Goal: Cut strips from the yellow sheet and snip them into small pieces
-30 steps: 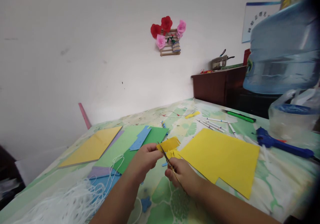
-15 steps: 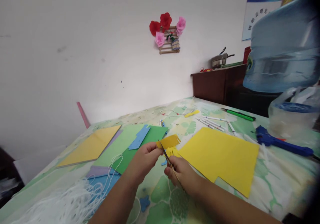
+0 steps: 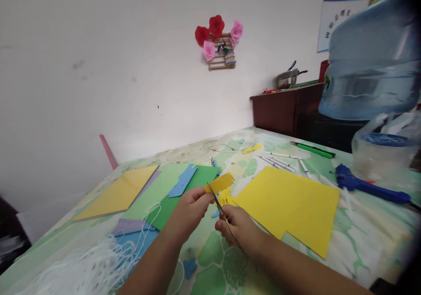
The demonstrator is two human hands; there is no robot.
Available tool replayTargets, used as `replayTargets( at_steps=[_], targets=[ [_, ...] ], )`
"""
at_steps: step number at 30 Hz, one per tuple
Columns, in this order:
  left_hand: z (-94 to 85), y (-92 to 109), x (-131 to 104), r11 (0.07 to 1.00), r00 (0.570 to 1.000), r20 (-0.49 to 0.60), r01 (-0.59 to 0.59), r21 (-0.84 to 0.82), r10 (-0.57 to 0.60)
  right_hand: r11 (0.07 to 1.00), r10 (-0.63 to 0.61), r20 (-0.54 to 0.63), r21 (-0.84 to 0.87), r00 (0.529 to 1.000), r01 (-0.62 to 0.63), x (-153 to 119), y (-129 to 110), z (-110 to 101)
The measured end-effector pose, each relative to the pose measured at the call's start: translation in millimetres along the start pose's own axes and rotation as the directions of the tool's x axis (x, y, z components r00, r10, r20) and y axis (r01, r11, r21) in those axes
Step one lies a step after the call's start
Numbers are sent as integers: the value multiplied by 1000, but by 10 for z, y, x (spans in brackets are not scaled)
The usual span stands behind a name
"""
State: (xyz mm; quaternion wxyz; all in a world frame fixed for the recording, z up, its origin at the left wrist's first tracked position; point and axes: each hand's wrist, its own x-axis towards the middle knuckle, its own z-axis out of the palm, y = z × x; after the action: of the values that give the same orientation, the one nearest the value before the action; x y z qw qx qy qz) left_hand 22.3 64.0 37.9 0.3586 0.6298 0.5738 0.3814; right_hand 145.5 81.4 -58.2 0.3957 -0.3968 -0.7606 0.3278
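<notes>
My left hand (image 3: pixel 190 207) pinches the near end of a small yellow strip (image 3: pixel 221 182) whose far edge is cut into a fringe. In my right hand (image 3: pixel 238 227) is a pair of scissors (image 3: pixel 217 204), its fingers wrapped round the handles. The blades cross the strip close to my left fingertips. Just beyond the blades lie yellow cut scraps (image 3: pixel 226 196). A large yellow sheet (image 3: pixel 289 203) with a notch in its near edge rests to the right of my right hand.
Green (image 3: pixel 164 211), light green and orange-yellow sheets (image 3: pixel 118 192) lie left, with a blue piece (image 3: pixel 183 181) on top. White cord (image 3: pixel 88 264) is heaped front left. Markers (image 3: pixel 279 161), a green cutter (image 3: pixel 314 150), a blue glue gun (image 3: pixel 368 186) and a water jug (image 3: pixel 371 67) are right.
The yellow strip's fringed end has shifted slightly to the left and looks shorter, and the scraps beneath it have changed shape. Both hands keep nearly the same position.
</notes>
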Motion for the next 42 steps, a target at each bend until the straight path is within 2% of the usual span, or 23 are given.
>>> replayTargets(
  at_steps=[5, 9, 16, 25, 32, 42],
  targets=[
    [-11, -20, 12, 1000, 1000, -26, -12, 25, 13, 999, -44, 13, 10, 999, 44, -13, -29, -15],
    [-36, 4, 7, 992, 996, -63, -48, 118, 56, 996, -89, 16, 4, 996, 89, -22, -34, -22],
    [-53, -51, 41, 957, 991, -26, -119, 266, 131, 996, -84, 3, -17, 996, 84, -16, -16, -24],
    [61, -142, 77, 963, 985, -44, -156, 221, 170, 996, -6, -27, -92, 1000, 4, -8, -52, -43],
    [56, -174, 68, 956, 982, -45, -169, 240, 185, 998, -14, 16, -60, 1000, 15, -6, -34, -43],
    [117, -225, 85, 946, 973, -65, -198, 255, 221, 995, 9, -1, -96, 1000, -9, 2, -35, -63]
  ],
)
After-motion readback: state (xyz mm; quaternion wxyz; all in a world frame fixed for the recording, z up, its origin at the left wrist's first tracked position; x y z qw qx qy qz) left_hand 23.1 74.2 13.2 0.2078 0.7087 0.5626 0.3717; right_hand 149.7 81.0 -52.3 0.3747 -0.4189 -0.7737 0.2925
